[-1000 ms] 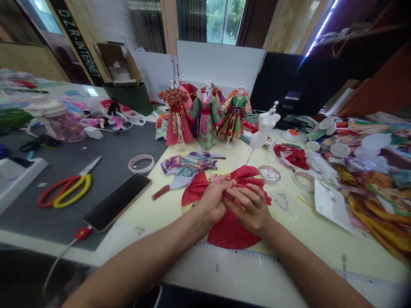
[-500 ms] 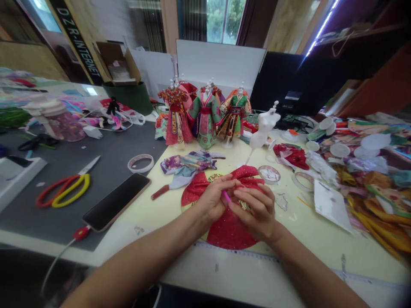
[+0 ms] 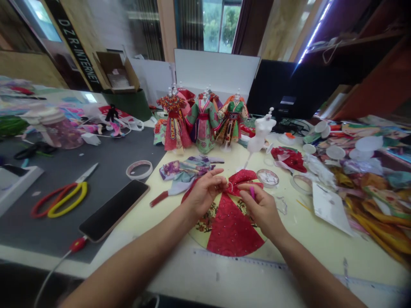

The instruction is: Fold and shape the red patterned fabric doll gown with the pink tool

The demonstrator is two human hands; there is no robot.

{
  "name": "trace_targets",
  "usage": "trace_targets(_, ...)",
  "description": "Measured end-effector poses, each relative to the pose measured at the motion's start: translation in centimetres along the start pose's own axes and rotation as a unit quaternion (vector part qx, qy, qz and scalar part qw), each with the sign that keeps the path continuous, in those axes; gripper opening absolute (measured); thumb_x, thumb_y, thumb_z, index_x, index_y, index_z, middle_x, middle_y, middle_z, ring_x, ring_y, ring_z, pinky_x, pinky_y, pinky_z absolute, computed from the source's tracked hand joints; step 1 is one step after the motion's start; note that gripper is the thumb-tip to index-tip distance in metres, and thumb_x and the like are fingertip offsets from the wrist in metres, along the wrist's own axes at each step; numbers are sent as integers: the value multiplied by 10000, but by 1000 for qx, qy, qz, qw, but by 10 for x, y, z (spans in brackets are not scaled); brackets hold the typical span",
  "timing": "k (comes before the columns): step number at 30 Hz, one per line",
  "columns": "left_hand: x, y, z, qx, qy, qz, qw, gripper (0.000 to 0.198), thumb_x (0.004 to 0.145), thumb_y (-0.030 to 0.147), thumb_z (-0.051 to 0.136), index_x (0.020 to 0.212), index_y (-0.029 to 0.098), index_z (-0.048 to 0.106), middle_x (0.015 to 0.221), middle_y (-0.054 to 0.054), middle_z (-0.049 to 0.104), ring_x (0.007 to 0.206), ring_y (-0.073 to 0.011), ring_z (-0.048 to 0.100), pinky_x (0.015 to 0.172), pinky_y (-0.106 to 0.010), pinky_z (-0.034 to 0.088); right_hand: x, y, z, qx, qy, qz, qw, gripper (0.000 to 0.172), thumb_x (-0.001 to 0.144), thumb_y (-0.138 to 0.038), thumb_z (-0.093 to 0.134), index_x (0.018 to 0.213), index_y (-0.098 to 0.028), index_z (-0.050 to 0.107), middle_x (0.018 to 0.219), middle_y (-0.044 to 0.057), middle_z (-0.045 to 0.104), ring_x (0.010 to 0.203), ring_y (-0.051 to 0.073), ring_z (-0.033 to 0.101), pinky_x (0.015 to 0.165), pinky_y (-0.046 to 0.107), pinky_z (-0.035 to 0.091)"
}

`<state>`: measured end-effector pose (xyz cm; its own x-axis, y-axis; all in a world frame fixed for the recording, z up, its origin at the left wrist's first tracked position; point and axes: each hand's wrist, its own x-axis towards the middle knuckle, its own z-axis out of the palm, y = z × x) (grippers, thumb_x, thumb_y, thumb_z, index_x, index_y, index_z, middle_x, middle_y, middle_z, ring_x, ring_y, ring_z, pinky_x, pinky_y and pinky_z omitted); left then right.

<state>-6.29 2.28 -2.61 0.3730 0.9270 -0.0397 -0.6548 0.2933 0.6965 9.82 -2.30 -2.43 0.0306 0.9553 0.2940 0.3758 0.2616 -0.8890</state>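
Right hand [image 3: 263, 207] clamps slim magenta plastic-looking tool [image 3: 252, 193]; circular red-and-yellow fabric skirt [image 3: 236, 231] lies spread, likely to expose gathered waist; left hand [image 3: 204, 193]: can't tell whether gripping.

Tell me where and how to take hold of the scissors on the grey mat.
Grip the scissors by the red and yellow handles, probably best from the near side: they lie flat, loops toward the person, blades pointing away.
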Motion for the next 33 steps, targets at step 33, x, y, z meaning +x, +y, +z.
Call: trace_targets(33, -22, -17, 14, 204, 81, 118, 968, 764, 719, 143, 655, 1379, 219, 277, 971, -56, 696, 690, -97, 638, 674, -224, 501, -30, 8, 8, -356, -13, -378, 855, 258, 832, -127, 422, 1016, -81, 596, 732, 72, 638, 581, 141, 584, 518, 249, 434)
